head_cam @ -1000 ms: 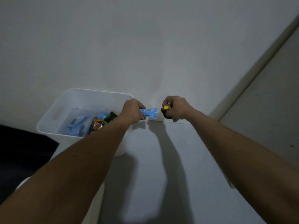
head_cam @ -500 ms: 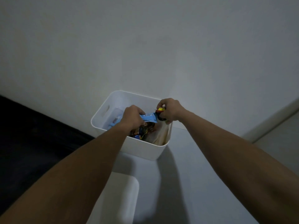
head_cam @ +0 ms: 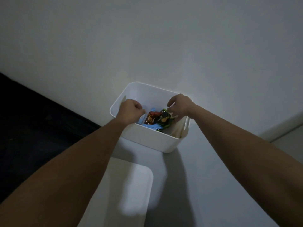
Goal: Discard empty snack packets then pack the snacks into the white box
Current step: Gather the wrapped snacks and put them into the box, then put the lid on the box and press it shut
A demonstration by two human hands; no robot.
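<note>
Both hands are over the box (head_cam: 148,140), which sits on the pale desk (head_cam: 213,185) against the wall (head_cam: 147,38). The left hand (head_cam: 129,110) hangs over the box's left half with its fingers (head_cam: 139,107) curled under. They seem to hold nothing, though the palm side is hidden, so I cannot be sure. The right hand (head_cam: 179,104) is above the right half, fingers loosely bent and apart, nothing in them.

Between and just below the two sets of fingers lie the snacks: a red packet (head_cam: 151,118), a dark green packet (head_cam: 164,119) under the right fingertips, and blue packets (head_cam: 153,127) toward the near wall. All are inside the box, heaped rather than flat.

The step looks like dropping snacks in and letting go. To do it well:

- Lift both hands straight up, so no finger drags a packet out over the rim.
- Press the heap lightly with flat fingers so it settles below the rim. The packets crumple easily, so go gently.
- Do not lean on the right wall, where a cream liner or bag (head_cam: 177,128) sags beneath the right wrist.

A second white shape (head_cam: 131,185) lies nearer than the box, behind both wrists. I cannot tell what it is.
</note>
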